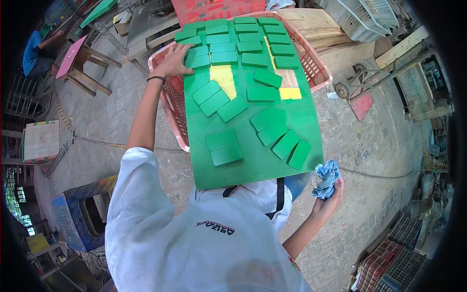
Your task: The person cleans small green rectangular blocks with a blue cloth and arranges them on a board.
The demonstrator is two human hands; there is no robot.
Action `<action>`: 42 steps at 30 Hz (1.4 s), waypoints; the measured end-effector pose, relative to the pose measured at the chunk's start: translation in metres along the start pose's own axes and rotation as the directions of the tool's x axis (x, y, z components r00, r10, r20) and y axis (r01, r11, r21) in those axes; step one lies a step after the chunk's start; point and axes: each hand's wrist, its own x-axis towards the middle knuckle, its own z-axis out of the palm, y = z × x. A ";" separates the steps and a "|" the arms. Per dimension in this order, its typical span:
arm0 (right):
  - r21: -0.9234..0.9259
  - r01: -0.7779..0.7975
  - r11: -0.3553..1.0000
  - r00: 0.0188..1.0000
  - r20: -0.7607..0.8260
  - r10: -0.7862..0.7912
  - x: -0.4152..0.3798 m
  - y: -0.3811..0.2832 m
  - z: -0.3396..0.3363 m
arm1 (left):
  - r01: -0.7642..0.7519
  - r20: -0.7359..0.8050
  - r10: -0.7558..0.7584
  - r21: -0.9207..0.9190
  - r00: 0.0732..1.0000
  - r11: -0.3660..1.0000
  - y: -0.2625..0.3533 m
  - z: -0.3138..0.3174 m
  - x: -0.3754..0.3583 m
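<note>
Evidently, a green board (262, 173) serves as the work surface, lying between the left hand (174, 62) and the right hand (333, 195). Its far part rests over a pink crate (173, 104) and its near edge meets the white shirt (160, 219), presumably for steady support. Green blocks (222, 139) lie flat upon it: to the right of the left hand they form close columns, while nearer the shirt they lie in looser, slanted groups, perhaps spaced for easy reach. Yellow patches (222, 79) show among them.

The left hand spreads its fingers at the ends of the leftmost blocks; from where I stand, one cannot tell whether it grips or merely touches them, though the pose would suit holding a row in line. The right hand, just off the board's near right corner, is closed round a crumpled blue cloth (327, 178), bunched, it seems, into a compact pad.

Writing: between the hands, low on the shirt, dark lettering (215, 227) reads "ARIZA", with a second line less certain. Beyond the right hand, a white label (332, 95) is too small to read.
</note>
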 end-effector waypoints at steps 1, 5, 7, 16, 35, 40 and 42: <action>-0.004 -0.003 1.000 1.000 0.007 0.003 0.000 0.000 -0.001 | 0.001 0.001 -0.001 -0.001 1.000 1.000 -0.003 0.003 0.001; -0.008 -0.019 1.000 1.000 -0.021 0.019 -0.003 0.000 0.001 | -0.014 -0.037 0.011 -0.083 0.999 0.996 -0.012 0.015 0.004; 0.011 -0.012 1.000 1.000 -0.008 0.012 -0.006 -0.003 0.008 | -0.006 -0.034 0.002 -0.113 0.999 0.994 -0.012 0.013 0.005; 0.196 -0.144 0.970 0.985 0.119 0.122 -0.004 -0.004 0.012 | -0.158 -0.273 0.049 -0.395 0.961 0.905 0.064 -0.067 -0.050; 0.165 0.177 0.970 0.806 0.541 -0.239 -0.024 -0.037 0.168 | -0.401 -0.343 -0.248 -0.882 0.906 -0.246 0.231 -0.045 -0.099; 0.182 0.881 0.436 0.290 0.521 -0.803 -0.005 -0.076 0.242 | -0.265 -0.260 -0.056 -0.922 0.964 -0.282 0.253 -0.022 -0.094; 0.164 0.876 0.453 0.293 0.564 -0.772 -0.022 -0.048 0.260 | -0.237 -0.212 -0.113 -0.917 0.971 -0.321 0.258 -0.020 -0.091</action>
